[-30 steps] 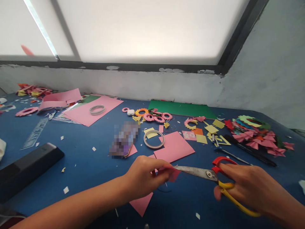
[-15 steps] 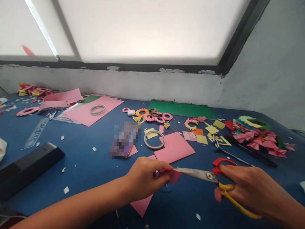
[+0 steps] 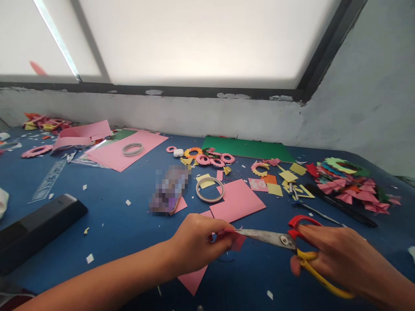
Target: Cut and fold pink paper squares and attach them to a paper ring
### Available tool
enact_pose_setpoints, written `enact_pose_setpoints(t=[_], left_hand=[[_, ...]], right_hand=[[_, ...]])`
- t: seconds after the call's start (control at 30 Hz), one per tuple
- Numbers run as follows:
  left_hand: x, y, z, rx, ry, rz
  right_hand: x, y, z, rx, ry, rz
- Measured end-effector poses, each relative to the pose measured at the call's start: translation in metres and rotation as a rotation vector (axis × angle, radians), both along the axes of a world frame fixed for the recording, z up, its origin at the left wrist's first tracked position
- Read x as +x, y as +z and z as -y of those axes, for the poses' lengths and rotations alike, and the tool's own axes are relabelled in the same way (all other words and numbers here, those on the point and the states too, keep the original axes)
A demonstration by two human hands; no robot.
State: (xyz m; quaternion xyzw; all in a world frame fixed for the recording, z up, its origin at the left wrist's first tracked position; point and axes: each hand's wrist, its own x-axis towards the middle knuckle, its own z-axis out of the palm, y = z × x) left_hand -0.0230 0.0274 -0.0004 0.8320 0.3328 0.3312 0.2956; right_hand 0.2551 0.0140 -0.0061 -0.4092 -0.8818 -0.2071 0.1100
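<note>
My left hand (image 3: 202,239) pinches a small folded piece of pink paper (image 3: 238,242) between thumb and fingers, and most of it is hidden by the fingers. My right hand (image 3: 337,255) is wrapped round the red and yellow handles of a pair of scissors (image 3: 272,237). The blades look nearly closed, and their tips touch the paper right at my left fingertips. Under and behind my left hand lie pink paper sheets (image 3: 238,201). A roll of tape (image 3: 210,190) rests just beyond, overlapping a yellow paper square.
Beside the tape lies a blurred purple phone-like object (image 3: 170,190). Cut paper rings (image 3: 204,159) and a green sheet (image 3: 248,148) sit toward the wall. On the right are a pile of folded paper pieces (image 3: 356,183) and a black pen (image 3: 343,206). A black case (image 3: 42,229) lies left.
The scissors and my right hand have shifted slightly left, bringing the blade tips closer to my left fingers. My left hand has barely moved.
</note>
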Motion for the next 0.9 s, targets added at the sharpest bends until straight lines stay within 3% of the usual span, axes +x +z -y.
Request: enact_pose_setpoints(t=[0.4, 0.9], left_hand=[[0.0006, 0.0024, 0.0007, -0.051, -0.004, -0.005], [-0.0012, -0.0013, 0.0009, -0.080, -0.019, -0.015]], right_hand=[[0.0024, -0.0049, 0.0009, -0.043, -0.066, -0.023], [-0.0017, 0.0020, 0.0016, 0.000, -0.036, -0.007]])
